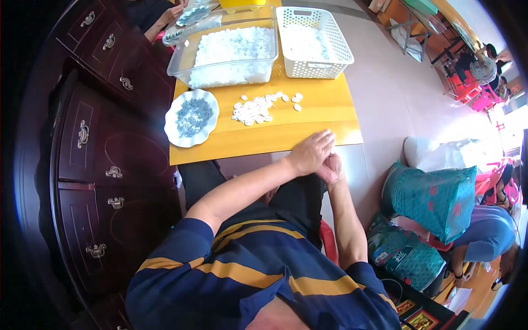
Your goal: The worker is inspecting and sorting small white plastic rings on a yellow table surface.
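The scalloped white plate (191, 117) of small grey parts sits left, the loose heap of white discs (258, 109) mid-table, both within reach. Your left hand (311, 152) lies over your right hand (330, 168) at the table edge (idle, holding nothing).

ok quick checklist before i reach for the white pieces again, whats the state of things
1. Hands free: ok. The left hand lies over the right hand at the table edge, nothing visibly held.
2. Loose white pieces within reach on the yellow table: ok.
3. White scalloped plate of small grey parts fully on the table: not ok, it overhangs the left edge.
4. Clear bin of white pieces stocked: ok.
5. White basket has room: ok, only a low layer inside.
6. Anything tucked between the palms: cannot tell.
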Demonstrator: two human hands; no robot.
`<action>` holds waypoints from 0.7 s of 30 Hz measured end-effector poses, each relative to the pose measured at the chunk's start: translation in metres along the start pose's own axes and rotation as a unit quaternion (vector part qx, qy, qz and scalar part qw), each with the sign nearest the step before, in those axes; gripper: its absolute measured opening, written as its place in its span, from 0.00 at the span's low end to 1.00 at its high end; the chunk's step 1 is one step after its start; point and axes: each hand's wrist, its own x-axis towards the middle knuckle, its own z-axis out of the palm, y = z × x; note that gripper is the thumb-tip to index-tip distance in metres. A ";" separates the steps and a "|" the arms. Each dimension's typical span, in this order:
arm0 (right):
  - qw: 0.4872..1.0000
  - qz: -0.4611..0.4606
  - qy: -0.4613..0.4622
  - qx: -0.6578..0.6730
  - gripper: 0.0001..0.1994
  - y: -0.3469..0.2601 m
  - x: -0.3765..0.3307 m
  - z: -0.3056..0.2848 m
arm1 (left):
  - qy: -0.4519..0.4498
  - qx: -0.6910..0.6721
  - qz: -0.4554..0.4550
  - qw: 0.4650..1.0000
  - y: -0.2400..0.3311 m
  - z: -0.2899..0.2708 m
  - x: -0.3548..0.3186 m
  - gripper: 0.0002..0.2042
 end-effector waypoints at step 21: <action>0.993 -0.047 0.097 0.051 0.09 0.029 -0.057 0.079 | 0.205 -0.196 -0.045 0.958 0.043 -0.076 -0.071 0.15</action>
